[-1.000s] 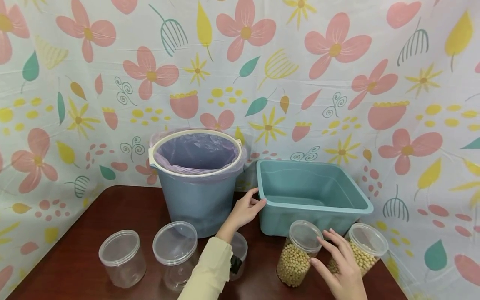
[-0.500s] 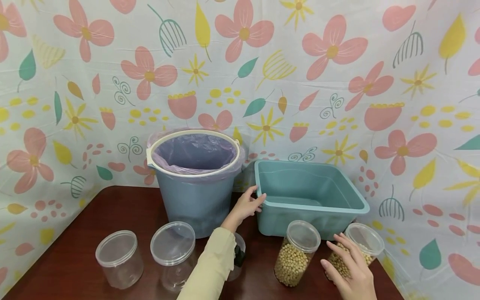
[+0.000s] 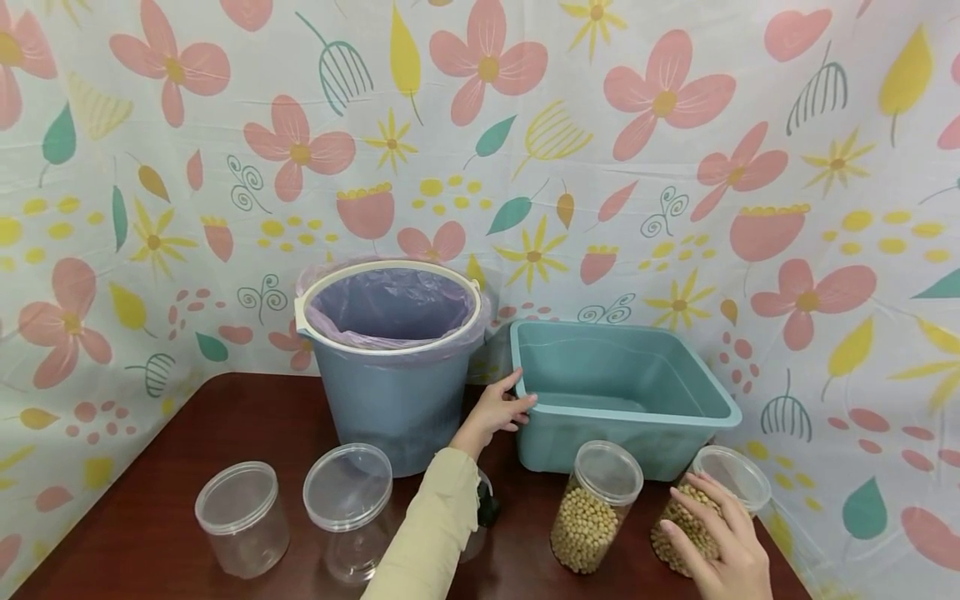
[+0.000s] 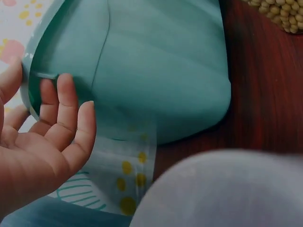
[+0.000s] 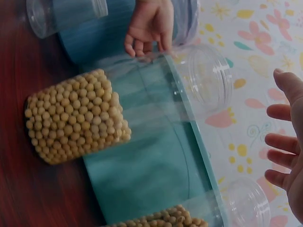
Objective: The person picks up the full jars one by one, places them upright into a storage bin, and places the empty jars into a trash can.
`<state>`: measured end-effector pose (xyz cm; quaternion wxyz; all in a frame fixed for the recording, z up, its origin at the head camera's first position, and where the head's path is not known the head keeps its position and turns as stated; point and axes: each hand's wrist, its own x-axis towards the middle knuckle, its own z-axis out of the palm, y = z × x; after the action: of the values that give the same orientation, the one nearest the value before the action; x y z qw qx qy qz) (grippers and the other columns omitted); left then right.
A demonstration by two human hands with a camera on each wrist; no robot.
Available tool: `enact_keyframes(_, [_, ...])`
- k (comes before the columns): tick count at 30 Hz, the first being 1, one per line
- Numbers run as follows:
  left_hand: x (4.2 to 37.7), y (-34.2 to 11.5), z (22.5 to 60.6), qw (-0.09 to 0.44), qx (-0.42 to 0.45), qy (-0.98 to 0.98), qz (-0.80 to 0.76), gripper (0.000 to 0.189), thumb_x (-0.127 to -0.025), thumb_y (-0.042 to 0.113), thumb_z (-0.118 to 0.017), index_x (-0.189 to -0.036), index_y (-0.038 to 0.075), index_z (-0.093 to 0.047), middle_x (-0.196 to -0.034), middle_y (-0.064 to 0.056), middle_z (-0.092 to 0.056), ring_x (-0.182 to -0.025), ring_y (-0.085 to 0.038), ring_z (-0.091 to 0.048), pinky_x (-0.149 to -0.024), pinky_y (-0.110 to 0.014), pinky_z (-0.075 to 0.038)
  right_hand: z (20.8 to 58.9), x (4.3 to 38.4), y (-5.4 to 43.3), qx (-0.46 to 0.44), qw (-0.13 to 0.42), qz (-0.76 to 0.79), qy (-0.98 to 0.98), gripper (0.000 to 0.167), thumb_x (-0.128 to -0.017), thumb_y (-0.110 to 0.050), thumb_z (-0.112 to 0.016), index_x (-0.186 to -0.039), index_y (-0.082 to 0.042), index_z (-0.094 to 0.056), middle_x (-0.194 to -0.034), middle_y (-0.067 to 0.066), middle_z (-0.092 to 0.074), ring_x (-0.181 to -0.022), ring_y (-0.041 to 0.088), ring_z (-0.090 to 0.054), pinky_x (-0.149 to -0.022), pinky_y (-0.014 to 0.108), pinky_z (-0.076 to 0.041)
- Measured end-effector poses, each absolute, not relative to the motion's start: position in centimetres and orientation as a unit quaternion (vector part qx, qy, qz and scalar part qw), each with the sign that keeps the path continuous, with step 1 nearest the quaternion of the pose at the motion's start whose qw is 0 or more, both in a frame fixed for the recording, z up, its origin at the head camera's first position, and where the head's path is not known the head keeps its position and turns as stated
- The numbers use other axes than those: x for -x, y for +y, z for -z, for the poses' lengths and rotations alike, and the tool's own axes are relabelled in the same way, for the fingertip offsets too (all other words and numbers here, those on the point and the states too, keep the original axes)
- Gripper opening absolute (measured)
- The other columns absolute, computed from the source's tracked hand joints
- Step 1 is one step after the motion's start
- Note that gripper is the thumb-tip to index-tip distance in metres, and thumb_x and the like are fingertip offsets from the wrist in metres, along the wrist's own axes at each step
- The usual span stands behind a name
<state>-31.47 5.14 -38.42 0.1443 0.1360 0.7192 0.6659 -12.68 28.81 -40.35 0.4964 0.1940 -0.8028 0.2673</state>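
My left hand (image 3: 495,414) grips the near-left corner of a teal plastic basin (image 3: 622,433). In the left wrist view, the left hand's fingers (image 4: 66,99) curl under the rim of that basin. My right hand (image 3: 723,542) is held with fingers spread in front of a clear lidded jar (image 3: 731,479) partly filled with soybeans, hiding part of it. In the right wrist view the right hand (image 5: 289,137) hangs apart from the jars, holding nothing. A second soybean jar (image 3: 588,525) stands upright to its left, close before the basin.
A blue-grey bucket (image 3: 390,408) with a purple liner stands left of the basin. Two lidded clear jars without beans, one far left (image 3: 243,525) and one mid-left (image 3: 348,492), stand on the dark red table (image 3: 150,517). Another clear container is mostly hidden behind the left sleeve (image 3: 431,525). Floral cloth hangs behind.
My right hand has moved right, away from the left soybean jar and over in front of the right one. The left hand stays at the basin's corner; the basin and jars stay put.
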Motion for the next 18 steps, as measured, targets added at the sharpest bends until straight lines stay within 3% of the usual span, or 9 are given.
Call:
enact_keyframes(8, [31.5,5.3,38.8,0.148,-0.097,0.682,-0.709,0.062,-0.084,0.018,-0.063,-0.138,0.025,-0.035,-0.082,-0.004,-0.052,-0.071,-0.018,-0.060,-0.068,-0.036,-0.049,40.0,13.2,30.5,-0.156,0.547,-0.270,-0.777,0.059,-0.080,-0.049,-0.059,-0.097,0.007,-0.065,-0.107,0.024,-0.056,-0.118,0.023,-0.042,-0.099,0.024,-0.026])
enact_keyframes(13, [31.5,5.5,38.9,0.147,-0.080,0.668,-0.725,0.061,-0.084,0.014,-0.064,-0.138,0.025,-0.037,-0.081,-0.002,-0.049,-0.068,-0.017,-0.058,-0.069,-0.038,-0.049,39.6,13.2,31.5,-0.086,0.567,-0.277,-0.771,0.065,-0.080,-0.050,-0.059,-0.105,0.010,-0.061,-0.116,0.028,-0.049,-0.116,0.027,-0.041,-0.096,0.019,-0.027])
enact_keyframes(15, [31.5,5.5,38.8,0.146,-0.080,0.668,-0.725,0.061,-0.084,0.015,-0.064,-0.137,0.026,-0.037,-0.082,-0.002,-0.047,-0.068,-0.018,-0.058,-0.068,-0.037,-0.049,39.6,13.0,31.8,-0.040,0.550,-0.287,-0.783,0.060,-0.081,-0.043,-0.062,-0.108,0.011,-0.058,-0.121,0.029,-0.044,-0.117,0.034,-0.039,-0.099,0.027,-0.028])
enact_keyframes(18, [31.4,5.5,38.8,0.142,-0.091,0.664,-0.729,0.062,-0.082,0.019,-0.066,-0.137,0.027,-0.038,-0.081,-0.002,-0.046,-0.065,-0.017,-0.058,-0.064,-0.033,-0.050,39.6,13.0,32.4,0.037,0.487,-0.305,-0.818,0.049,-0.079,-0.023,-0.069,-0.112,0.011,-0.055,-0.126,0.031,-0.036,-0.117,0.045,-0.032,-0.098,0.048,-0.027])
